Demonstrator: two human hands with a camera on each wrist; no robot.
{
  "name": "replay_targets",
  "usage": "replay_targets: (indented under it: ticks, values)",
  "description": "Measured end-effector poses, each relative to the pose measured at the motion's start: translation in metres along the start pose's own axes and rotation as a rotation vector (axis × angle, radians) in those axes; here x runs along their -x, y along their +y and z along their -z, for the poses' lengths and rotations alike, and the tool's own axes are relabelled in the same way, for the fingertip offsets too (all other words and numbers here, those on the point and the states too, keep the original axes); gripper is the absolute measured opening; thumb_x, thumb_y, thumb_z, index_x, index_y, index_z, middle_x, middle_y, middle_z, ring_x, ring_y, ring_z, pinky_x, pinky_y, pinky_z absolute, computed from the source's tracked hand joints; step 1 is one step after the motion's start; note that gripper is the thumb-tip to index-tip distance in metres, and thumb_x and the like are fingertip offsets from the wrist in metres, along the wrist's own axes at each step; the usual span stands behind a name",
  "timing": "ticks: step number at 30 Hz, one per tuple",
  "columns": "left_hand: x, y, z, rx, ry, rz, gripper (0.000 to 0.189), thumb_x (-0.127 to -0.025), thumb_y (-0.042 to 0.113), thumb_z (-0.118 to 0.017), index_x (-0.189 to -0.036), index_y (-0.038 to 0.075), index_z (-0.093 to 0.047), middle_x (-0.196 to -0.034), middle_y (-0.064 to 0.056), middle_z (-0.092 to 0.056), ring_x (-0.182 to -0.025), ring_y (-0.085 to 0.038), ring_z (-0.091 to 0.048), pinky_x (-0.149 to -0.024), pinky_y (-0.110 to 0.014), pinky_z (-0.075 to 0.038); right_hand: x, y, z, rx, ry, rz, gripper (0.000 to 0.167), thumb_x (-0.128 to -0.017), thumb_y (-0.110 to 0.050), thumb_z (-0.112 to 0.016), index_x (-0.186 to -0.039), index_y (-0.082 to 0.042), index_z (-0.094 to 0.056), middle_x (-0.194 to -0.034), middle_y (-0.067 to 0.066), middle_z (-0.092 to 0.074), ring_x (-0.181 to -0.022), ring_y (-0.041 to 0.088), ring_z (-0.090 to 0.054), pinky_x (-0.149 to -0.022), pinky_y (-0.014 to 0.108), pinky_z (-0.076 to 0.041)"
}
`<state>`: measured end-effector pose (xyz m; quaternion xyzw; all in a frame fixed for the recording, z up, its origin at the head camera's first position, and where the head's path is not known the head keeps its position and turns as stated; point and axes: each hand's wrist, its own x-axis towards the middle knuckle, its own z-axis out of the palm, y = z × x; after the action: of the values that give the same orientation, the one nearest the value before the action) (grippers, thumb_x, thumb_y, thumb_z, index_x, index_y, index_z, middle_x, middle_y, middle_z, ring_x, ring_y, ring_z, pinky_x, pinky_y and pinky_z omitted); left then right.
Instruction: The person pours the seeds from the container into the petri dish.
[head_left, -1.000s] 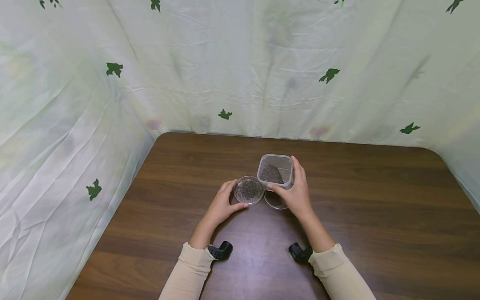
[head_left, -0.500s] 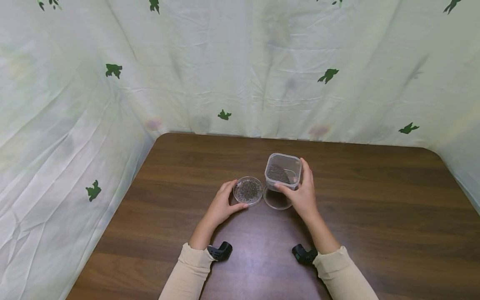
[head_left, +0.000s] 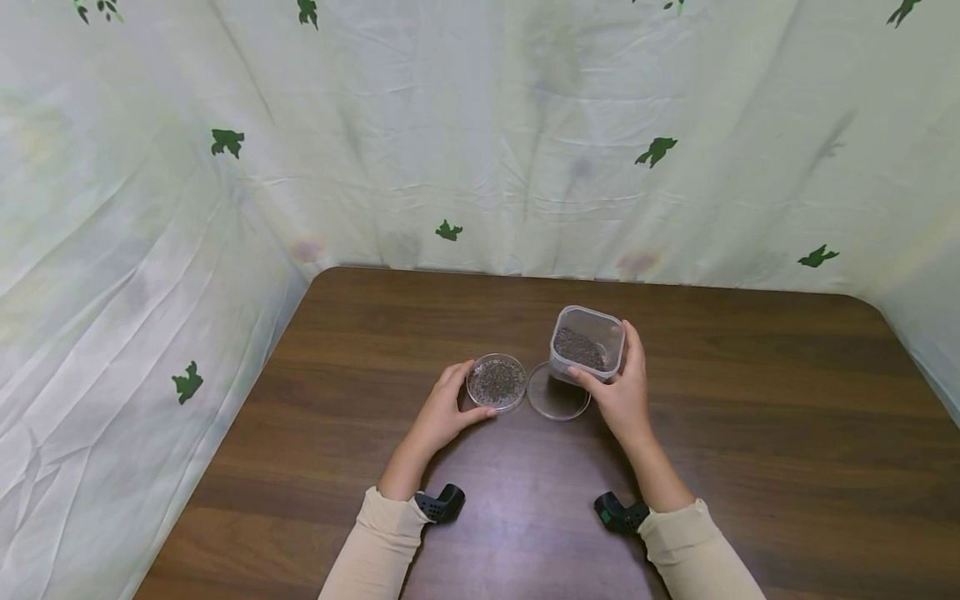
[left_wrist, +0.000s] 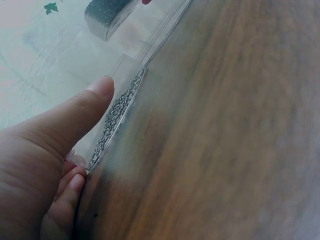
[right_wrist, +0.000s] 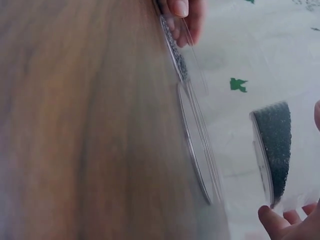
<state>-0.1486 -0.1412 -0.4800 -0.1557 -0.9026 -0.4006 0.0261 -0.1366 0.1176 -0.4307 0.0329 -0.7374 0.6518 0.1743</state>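
My left hand (head_left: 444,409) grips a clear petri dish (left_wrist: 140,66) on the table by its side, thumb at the near edge and fingers round the far left. Dark grey granules (head_left: 498,381) cover the dish's bottom. My right hand (head_left: 625,392) holds a clear square plastic tub (head_left: 611,331) by its right side, thumb in front and fingers behind. The tub is raised above the table and tilted, with dark granules (right_wrist: 276,145) heaped toward its left. Below and left of it lies a clear round petri lid (head_left: 551,407), close beside the dish and partly hidden by the tub.
The brown wooden table (head_left: 750,417) reaches to a pale curtain (head_left: 480,125) with green leaf shapes, which hangs along the back and left. A black wrist camera (head_left: 442,503) is strapped to the left wrist, another black camera (head_left: 619,512) to the right.
My right hand has moved the tub rightward, away from the filled dish, uncovering more of the petri lid. The left hand and its dish have stayed in place.
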Motion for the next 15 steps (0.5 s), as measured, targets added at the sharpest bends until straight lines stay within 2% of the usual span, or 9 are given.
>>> replay_targets:
  ticks: [7, 15]
  values:
    - [0.0, -0.001, -0.001, 0.0, -0.003, 0.003, 0.085, -0.068, 0.032, -0.078, -0.134, -0.001, -0.037, -0.13, -0.016, -0.04, -0.12, -0.027, -0.037, -0.099, -0.041, -0.03, 0.0, 0.008, 0.01, -0.008, 0.036, -0.017, 0.092, -0.069, 0.001, -0.076, -0.141, -0.003, -0.018, -0.131, 0.02, -0.033, -0.114, 0.032, -0.038, -0.085, 0.045, -0.042]
    - [0.0, 0.0, 0.0, -0.005, 0.0, -0.003, 0.085, -0.068, 0.032, -0.078, -0.134, -0.001, -0.037, -0.13, -0.017, -0.04, -0.12, -0.027, -0.037, -0.099, -0.041, -0.03, 0.0, 0.013, 0.022, -0.006, 0.051, -0.037, 0.092, -0.07, 0.0, -0.074, -0.142, -0.006, -0.016, -0.136, 0.014, -0.027, -0.118, 0.03, -0.034, -0.088, 0.046, -0.039]
